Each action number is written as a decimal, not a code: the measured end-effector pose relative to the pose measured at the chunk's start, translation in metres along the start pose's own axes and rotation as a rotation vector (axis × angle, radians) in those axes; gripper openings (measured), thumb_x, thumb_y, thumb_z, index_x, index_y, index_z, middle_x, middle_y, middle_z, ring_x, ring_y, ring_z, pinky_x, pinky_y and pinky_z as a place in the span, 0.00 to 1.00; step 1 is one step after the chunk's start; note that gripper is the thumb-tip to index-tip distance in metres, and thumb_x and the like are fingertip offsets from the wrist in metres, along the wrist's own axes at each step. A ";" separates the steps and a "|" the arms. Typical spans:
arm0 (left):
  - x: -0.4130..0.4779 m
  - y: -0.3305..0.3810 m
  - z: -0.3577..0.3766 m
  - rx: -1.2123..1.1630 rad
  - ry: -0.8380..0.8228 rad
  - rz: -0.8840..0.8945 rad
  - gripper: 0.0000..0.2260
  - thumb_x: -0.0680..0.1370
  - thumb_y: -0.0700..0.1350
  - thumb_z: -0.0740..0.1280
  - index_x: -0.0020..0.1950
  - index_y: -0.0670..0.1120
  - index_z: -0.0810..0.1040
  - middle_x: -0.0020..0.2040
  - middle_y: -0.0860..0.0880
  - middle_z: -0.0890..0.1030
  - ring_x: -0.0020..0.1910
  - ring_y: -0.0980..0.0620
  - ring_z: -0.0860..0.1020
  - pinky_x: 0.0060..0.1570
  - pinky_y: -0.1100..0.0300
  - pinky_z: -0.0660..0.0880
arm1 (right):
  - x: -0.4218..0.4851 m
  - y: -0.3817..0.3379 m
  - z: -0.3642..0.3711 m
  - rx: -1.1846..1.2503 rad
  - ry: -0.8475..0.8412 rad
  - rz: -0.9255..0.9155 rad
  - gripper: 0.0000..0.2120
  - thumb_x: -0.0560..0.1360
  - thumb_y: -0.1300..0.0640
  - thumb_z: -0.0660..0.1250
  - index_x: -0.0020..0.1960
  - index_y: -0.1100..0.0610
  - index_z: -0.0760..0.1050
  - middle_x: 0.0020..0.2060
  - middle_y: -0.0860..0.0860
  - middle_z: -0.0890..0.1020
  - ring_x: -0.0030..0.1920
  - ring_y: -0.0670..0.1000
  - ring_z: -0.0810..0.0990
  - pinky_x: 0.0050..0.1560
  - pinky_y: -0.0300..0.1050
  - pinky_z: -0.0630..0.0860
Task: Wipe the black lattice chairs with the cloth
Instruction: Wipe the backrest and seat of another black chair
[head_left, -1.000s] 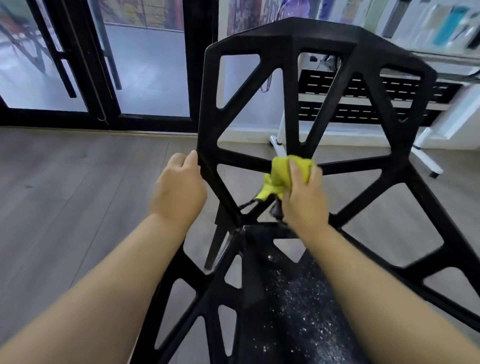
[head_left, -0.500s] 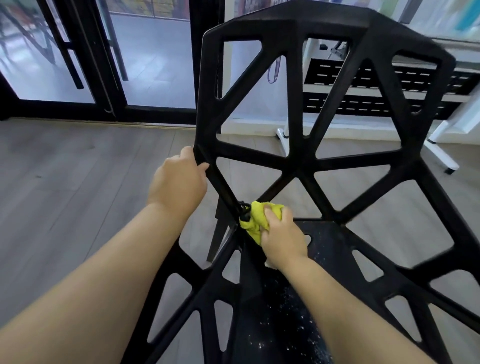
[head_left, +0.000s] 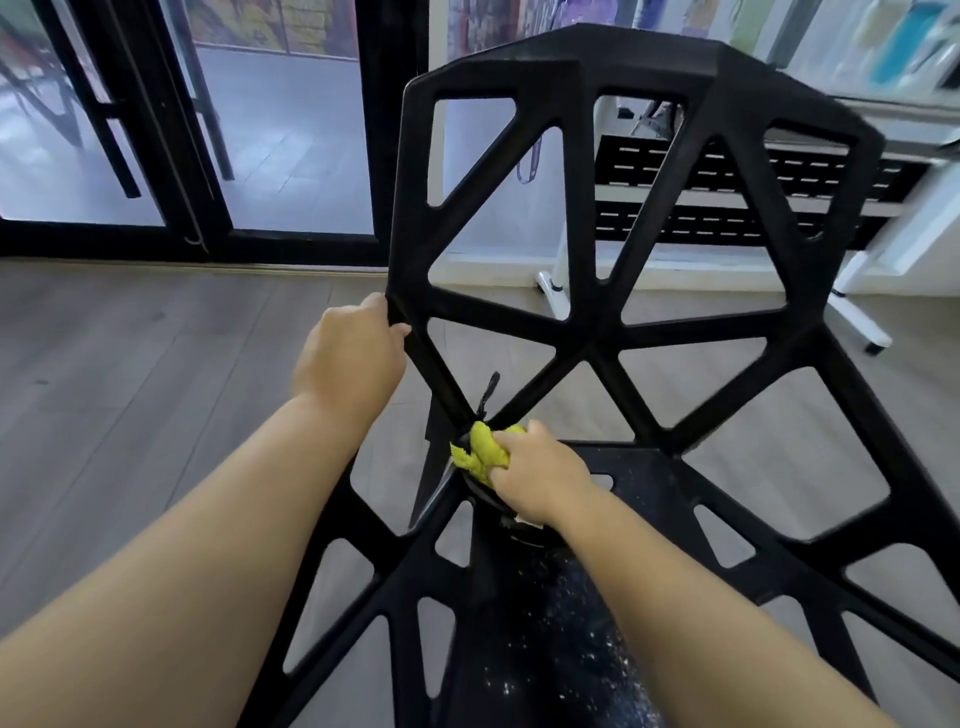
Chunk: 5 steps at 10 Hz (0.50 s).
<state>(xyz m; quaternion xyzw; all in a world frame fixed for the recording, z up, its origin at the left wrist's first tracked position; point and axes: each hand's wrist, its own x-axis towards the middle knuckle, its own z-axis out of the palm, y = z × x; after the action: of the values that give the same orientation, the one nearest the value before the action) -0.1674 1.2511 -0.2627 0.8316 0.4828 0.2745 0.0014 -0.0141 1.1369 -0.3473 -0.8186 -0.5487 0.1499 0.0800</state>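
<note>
A black lattice chair (head_left: 582, 322) fills the middle of the head view, its open-work back facing me and its seat below, speckled with white dust. My left hand (head_left: 353, 358) grips the left edge of the chair back where a cross strut meets it. My right hand (head_left: 540, 478) holds a bunched yellow-green cloth (head_left: 480, 449) and presses it into the joint where the back's struts meet the seat at its left rear corner.
Grey wood-look floor (head_left: 156, 374) lies to the left. Black-framed glass doors (head_left: 171, 156) stand behind at the left. A white table frame on castors with black perforated panels (head_left: 727, 208) stands just behind the chair at the right.
My right hand with the cloth has slid down from the middle cross strut of the back to the joint at the seat. My left hand has kept its grip on the left edge.
</note>
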 end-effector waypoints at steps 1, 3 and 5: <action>0.002 0.003 0.001 0.020 0.002 0.015 0.12 0.80 0.48 0.61 0.54 0.39 0.74 0.44 0.42 0.77 0.37 0.46 0.75 0.35 0.57 0.71 | 0.003 -0.002 0.009 -0.028 0.118 0.041 0.14 0.77 0.53 0.57 0.63 0.51 0.68 0.56 0.53 0.66 0.42 0.56 0.71 0.41 0.46 0.68; 0.008 0.010 0.003 -0.053 -0.046 0.045 0.14 0.79 0.40 0.61 0.64 0.39 0.69 0.61 0.38 0.69 0.47 0.41 0.72 0.44 0.56 0.67 | 0.018 0.022 -0.025 0.138 0.783 0.045 0.21 0.76 0.56 0.65 0.68 0.56 0.69 0.58 0.62 0.70 0.45 0.62 0.77 0.36 0.48 0.73; 0.011 0.000 0.017 0.204 0.015 0.208 0.14 0.80 0.44 0.61 0.61 0.36 0.70 0.55 0.40 0.72 0.44 0.45 0.73 0.39 0.58 0.75 | 0.037 0.046 -0.076 0.010 0.772 0.060 0.23 0.77 0.59 0.62 0.72 0.56 0.66 0.62 0.64 0.67 0.43 0.63 0.75 0.39 0.50 0.72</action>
<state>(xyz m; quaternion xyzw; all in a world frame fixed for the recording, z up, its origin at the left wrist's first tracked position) -0.1557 1.2646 -0.2725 0.8708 0.4196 0.2290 -0.1151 0.0643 1.1562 -0.2947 -0.8301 -0.4534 -0.1643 0.2801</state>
